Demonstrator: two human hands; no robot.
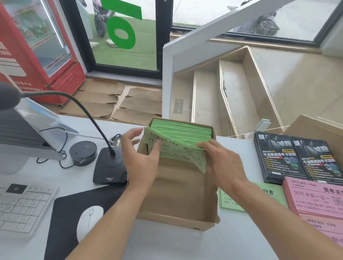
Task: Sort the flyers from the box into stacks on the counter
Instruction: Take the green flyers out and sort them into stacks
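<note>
A: What have we got in front of us?

B: A brown cardboard box (pixel 178 191) sits on our white counter (pixel 94 255), its near half bare, matte corrugated board. A thick block of green flyers (pixel 183 130) stands on edge against its far wall, thin sheets packed tight so the top edges read as fine ridges.

A: And our hands?

B: Both are inside the box. Our left hand (pixel 143 159) has its thumb pressed on the front green sheet, pulling it forward from the block; the other fingers are spread and blurred, so we cannot tell whether they hold anything. Our right hand (pixel 221 160) curls its fingers over the sheet's right edge and grips it. The paper bends softly between us, printed face toward us.

A: What is already out on the counter?

B: Right of the box, a flat green flyer (pixel 271 194) lies partly under our right forearm. Past it, two glossy black flyer stacks (pixel 294 154) sit side by side, and pink flyer stacks (pixel 321 199) with dark print lie nearer us, overlapping the black ones' lower edge.

A: And on the left?

B: A gooseneck microphone (pixel 109 167) on a black wedge base, a round white mouse (pixel 88 220) on a black mat (pixel 60 227), and a pale keyboard (pixel 16 207).
</note>
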